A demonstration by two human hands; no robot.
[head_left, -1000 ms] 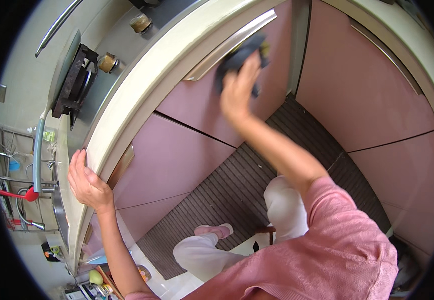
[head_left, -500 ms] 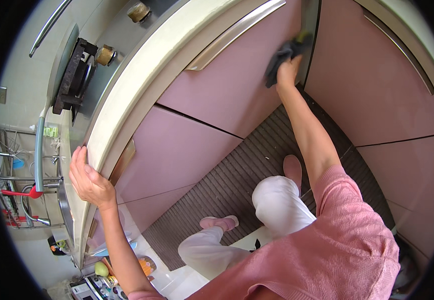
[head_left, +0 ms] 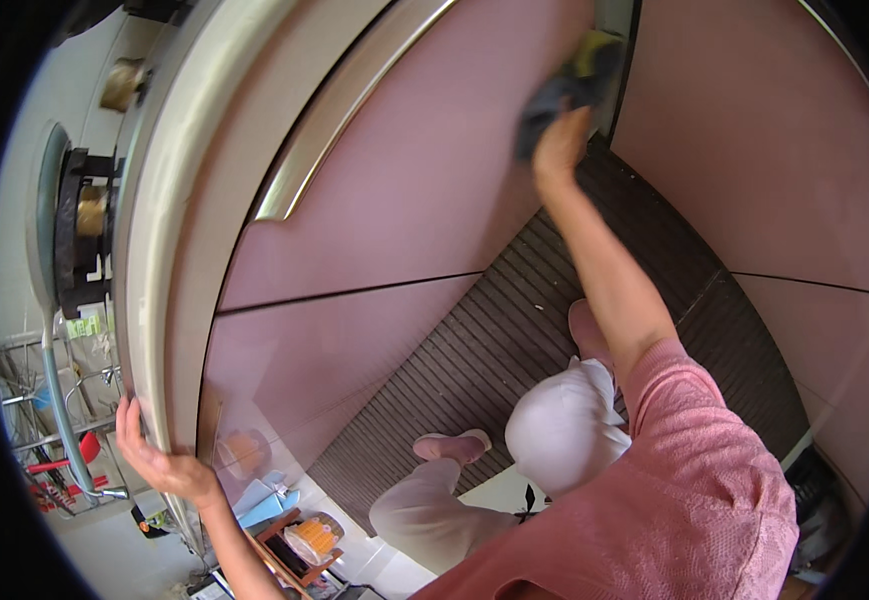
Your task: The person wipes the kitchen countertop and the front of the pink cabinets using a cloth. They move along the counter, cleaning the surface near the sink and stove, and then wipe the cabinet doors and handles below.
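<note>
My right hand (head_left: 561, 145) grips a dark grey cloth (head_left: 539, 118), blurred by motion, with a yellow-green patch at its far end. The cloth is against the pink cabinet door (head_left: 424, 165), close to the corner where it meets another pink door (head_left: 764, 140). On the left, my left hand (head_left: 166, 462) rests over the edge of the pale countertop (head_left: 159, 270), fingers stretched out and nothing held in them. A long metal handle (head_left: 339, 120) runs along the top of the near pink door.
Dark ribbed matting (head_left: 494, 330) covers the floor under my pink shoes (head_left: 451, 447). A stove grate (head_left: 82, 235) and a blue-handled pan (head_left: 49, 225) stand on the counter. At lower left are a wooden-framed stand (head_left: 279, 545) and an orange-patterned tub (head_left: 314, 537).
The view has lowered and tilted, so the counter edge appears steeper. My right hand has shifted slightly down and left with the cloth. My left hand stays at the counter edge.
</note>
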